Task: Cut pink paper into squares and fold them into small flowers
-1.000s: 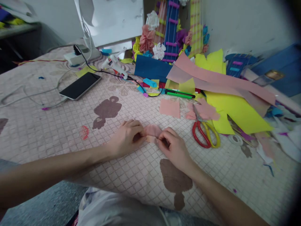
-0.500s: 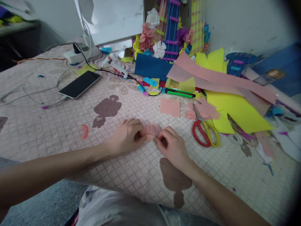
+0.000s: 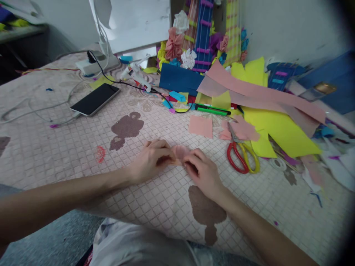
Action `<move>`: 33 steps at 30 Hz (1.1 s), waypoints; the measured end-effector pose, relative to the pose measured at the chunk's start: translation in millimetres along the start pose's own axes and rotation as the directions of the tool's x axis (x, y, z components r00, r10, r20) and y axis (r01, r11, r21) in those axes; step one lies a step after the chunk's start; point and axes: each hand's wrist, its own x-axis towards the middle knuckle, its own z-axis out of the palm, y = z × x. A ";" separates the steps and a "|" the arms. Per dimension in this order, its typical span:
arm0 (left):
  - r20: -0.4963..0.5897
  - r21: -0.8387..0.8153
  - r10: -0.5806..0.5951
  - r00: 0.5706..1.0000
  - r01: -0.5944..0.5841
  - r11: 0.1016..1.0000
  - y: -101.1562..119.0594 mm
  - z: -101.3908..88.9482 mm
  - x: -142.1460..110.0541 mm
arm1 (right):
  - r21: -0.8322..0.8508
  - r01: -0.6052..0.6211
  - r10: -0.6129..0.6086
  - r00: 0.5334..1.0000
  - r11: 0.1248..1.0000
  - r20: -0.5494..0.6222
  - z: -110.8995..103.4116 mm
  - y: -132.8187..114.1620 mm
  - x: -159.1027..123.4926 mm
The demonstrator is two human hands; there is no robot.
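Observation:
A small piece of pink paper point(image 3: 180, 152) is held between my two hands just above the patterned tablecloth. My left hand point(image 3: 153, 158) pinches its left edge, fingers closed. On the other side, my right hand point(image 3: 203, 170) grips the right edge between thumb and fingers. The paper looks rounded along the top and folded along the bottom, though the fingertips hide part of it. Beyond the hands lies a flat pink paper square point(image 3: 200, 126). To the right rest scissors point(image 3: 242, 155) with one red and one yellow handle, beside more cut pink paper point(image 3: 244, 128).
A phone point(image 3: 95, 99) on a cable lies at the left, near a white power strip point(image 3: 91, 65). Behind are a glue gun point(image 3: 137, 78), a green cutter point(image 3: 213, 109), blue paper point(image 3: 180, 78) and yellow sheets point(image 3: 285, 131). Paper flowers point(image 3: 174, 43) stand at the back.
My fingers have shifted slightly along the pink paper, and its lower fold looks a little different. Both hands stay in nearly the same place.

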 end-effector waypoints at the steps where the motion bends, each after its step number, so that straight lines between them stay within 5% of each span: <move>1: 0.010 0.009 -0.002 1.000 0.002 1.000 0.1 -1.0 0.5 | 0.006 -0.002 0.002 1.000 1.000 0.003 -0.7 -0.5 0.3; 12: 0.002 0.151 -0.058 0.998 0.057 0.987 9.0 0.3 8.3 | 0.001 -0.097 0.097 0.994 0.995 -0.056 6.3 -3.3 5.2; 24: -0.077 -0.140 -0.098 0.992 0.087 0.986 -4.0 -9.0 6.6 | 0.256 -0.086 0.116 0.988 0.963 -0.105 -3.6 9.0 -0.7; 28: -0.016 -0.104 -0.104 0.994 0.102 0.989 -1.7 -18.2 28.0 | 0.437 -0.120 0.234 0.948 0.892 -0.218 -8.6 16.8 0.4; 33: 0.159 -0.004 0.045 0.986 -0.045 0.999 5.5 -14.7 73.5 | 0.467 -0.145 0.290 0.922 0.872 -0.255 -12.4 21.8 1.5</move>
